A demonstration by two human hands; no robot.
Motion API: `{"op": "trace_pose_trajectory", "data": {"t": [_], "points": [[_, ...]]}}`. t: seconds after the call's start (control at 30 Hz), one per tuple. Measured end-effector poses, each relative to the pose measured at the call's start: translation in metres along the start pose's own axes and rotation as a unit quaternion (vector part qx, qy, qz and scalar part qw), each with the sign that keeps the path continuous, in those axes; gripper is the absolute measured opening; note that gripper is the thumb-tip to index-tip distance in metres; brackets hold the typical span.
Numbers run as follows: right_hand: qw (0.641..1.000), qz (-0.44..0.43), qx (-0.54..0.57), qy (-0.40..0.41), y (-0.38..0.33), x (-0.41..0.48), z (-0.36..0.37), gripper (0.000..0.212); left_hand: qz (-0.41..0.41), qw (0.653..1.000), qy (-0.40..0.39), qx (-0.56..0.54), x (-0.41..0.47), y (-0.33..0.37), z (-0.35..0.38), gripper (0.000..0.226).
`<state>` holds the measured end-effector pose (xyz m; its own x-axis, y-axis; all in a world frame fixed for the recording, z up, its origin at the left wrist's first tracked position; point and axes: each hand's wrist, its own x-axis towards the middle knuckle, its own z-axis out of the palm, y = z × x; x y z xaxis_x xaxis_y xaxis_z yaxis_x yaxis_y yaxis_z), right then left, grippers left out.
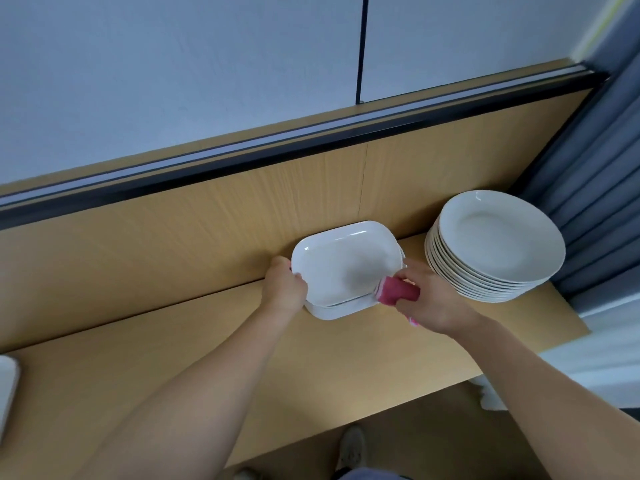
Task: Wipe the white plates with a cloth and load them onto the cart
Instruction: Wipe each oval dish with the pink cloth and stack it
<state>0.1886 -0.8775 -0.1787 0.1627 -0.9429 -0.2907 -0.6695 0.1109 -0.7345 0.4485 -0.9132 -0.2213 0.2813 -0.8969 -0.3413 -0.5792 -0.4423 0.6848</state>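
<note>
1. A light wooden tabletop (173, 368) meets a matching wooden back panel (173, 244) beyond both hands. A pale wall (173, 81) rises above it, and a grey pleated curtain (595, 202) hangs to the right.
2. Between the hands, one white rectangular ceramic plate (346, 261) is tilted up off at least one similar plate (332, 311) beneath.
3. The left hand (284, 285) grips the upper plate's left edge.
4. The right hand (429, 299) clutches one pink cloth (398, 289) at the plate's near right corner.
5. Just right of the right hand stands a stack of about ten white round deep plates (498, 237).
6. Far left of the left hand, a white object (5, 389) is cut off by the frame.
</note>
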Motion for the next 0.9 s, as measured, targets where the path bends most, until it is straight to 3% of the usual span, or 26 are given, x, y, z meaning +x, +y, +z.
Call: {"op": "trace_pose_trajectory", "data": {"t": [0.37,0.63,0.9], "points": [[0.993,-0.060,0.089,0.041,-0.049,-0.023,0.022,0.038,-0.019,0.996,0.024,-0.084,-0.038,-0.055,-0.078,0.016],[0.993,-0.070,0.091,-0.007,-0.091,-0.027,0.099,0.039,-0.092,0.985,0.030,-0.145,-0.079,-0.145,-0.125,0.016],[0.995,-0.057,0.080,-0.027,-0.121,-0.033,0.181,0.043,-0.124,0.985,-0.007,-0.118,-0.084,-0.220,-0.143,0.014]]}}
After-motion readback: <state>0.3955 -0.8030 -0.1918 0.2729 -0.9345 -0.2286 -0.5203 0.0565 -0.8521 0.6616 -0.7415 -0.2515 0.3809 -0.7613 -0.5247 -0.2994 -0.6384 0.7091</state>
